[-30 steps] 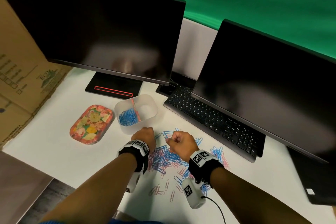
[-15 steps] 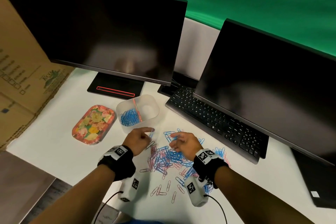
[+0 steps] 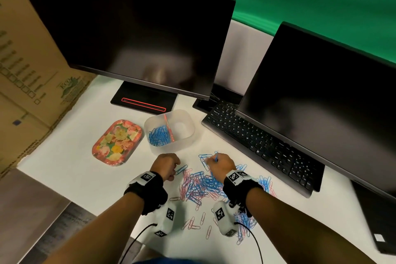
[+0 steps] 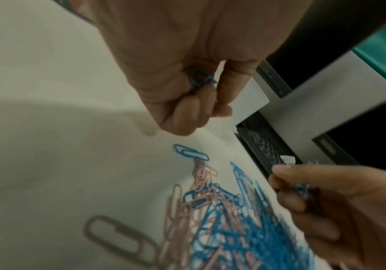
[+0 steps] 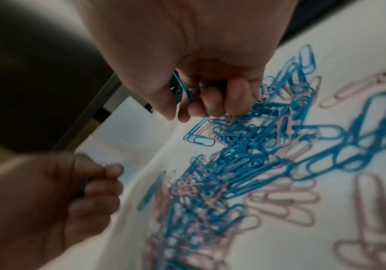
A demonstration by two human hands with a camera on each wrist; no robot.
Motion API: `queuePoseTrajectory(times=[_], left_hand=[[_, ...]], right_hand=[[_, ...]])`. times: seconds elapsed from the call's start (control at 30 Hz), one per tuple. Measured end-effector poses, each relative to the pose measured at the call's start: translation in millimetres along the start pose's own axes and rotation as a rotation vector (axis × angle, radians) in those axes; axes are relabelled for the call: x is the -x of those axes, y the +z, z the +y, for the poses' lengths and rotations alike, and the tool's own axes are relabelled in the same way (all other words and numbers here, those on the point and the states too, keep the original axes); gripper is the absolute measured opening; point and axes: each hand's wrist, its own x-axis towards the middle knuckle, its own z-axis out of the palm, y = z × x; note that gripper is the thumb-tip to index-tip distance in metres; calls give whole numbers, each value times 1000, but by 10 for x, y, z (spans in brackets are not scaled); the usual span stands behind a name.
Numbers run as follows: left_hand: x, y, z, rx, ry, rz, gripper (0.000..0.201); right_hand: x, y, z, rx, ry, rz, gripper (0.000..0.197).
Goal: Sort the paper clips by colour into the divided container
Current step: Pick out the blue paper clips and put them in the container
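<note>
A translucent divided container (image 3: 188, 122) stands behind my hands, with blue clips (image 3: 158, 136) in its left compartment beside a pink divider (image 3: 169, 127). A mixed pile of blue and pink paper clips (image 3: 203, 186) lies on the white desk. My left hand (image 3: 174, 169) is curled at the pile's left edge and holds blue clips (image 4: 200, 79) against the palm. One blue clip (image 4: 189, 152) lies on the desk just under its fingers. My right hand (image 3: 211, 159) is curled at the pile's far side and grips several blue clips (image 5: 187, 89).
A floral tin tray (image 3: 117, 142) sits left of the container. A black keyboard (image 3: 261, 146) and two dark monitors (image 3: 139, 45) stand close behind and to the right. A cardboard box (image 3: 25, 70) borders the left. Loose pink clips (image 3: 192, 224) lie near the desk's front edge.
Half a second ago both hands had their fingers stretched out to clips at the pile's far edge. Now both are curled again with blue clips in them.
</note>
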Motion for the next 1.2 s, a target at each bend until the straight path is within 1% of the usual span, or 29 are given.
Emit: queuePoseTrajectory(times=[0.03, 0.1, 0.17, 0.2, 0.27, 0.3, 0.37, 0.47, 0.6, 0.67, 0.7, 0.77, 0.83, 0.9, 0.97, 1.0, 1.07, 1.1, 1.13, 1.2], left_hand=[[-18, 20, -8, -127, 55, 14, 19], [9, 46, 6, -463, 183, 58, 16], [21, 53, -11, -670, 266, 83, 13], [13, 53, -26, -724, 284, 87, 11], [9, 44, -37, -843, 287, 93, 7], [-1, 32, -55, -909, 286, 89, 10], [-18, 21, -91, -1034, 303, 79, 19], [-27, 18, -110, -1071, 307, 73, 18], [-35, -20, -117, -1024, 282, 52, 13], [-22, -41, -123, -978, 298, 31, 7], [-24, -62, -130, -920, 306, 20, 5], [2, -112, -120, -714, 303, -18, 14], [90, -156, -51, -376, 251, -92, 19], [189, -195, 39, -62, 206, -140, 14], [281, -236, 149, 126, 215, -150, 5], [308, -250, 205, 197, 228, -149, 4], [336, -290, 333, 282, 254, -109, 7], [333, -313, 403, 292, 262, -60, 6], [329, -342, 479, 279, 270, -3, 4], [285, -411, 612, 222, 272, 112, 8]], right_hand=[[3, 17, -8, 112, -30, 14, 26], [22, 34, -43, 264, -71, 17, 13], [11, 61, -64, 404, -103, 6, 22], [-2, 76, -77, 465, -104, 4, 24], [-10, 94, -99, 550, -85, 0, 23], [-14, 107, -111, 570, -72, -7, 21], [-20, 109, -139, 585, -39, -32, 20], [-16, 86, -169, 548, -15, -58, 20], [55, 46, -158, 461, -59, -91, 8], [87, 11, -148, 374, -95, -100, 12], [97, -5, -157, 329, -103, -109, 17], [119, -37, -210, 246, -104, -140, 27], [143, -77, -306, 181, -127, -162, 29], [184, -115, -441, 123, -168, -179, 26], [212, -131, -614, 96, -214, -199, 23], [211, -132, -713, 92, -235, -208, 25], [208, -108, -942, 119, -281, -212, 26], [199, -90, -1053, 142, -299, -213, 25], [186, -63, -1172, 171, -312, -207, 24], [163, -11, -1399, 233, -324, -199, 25]])
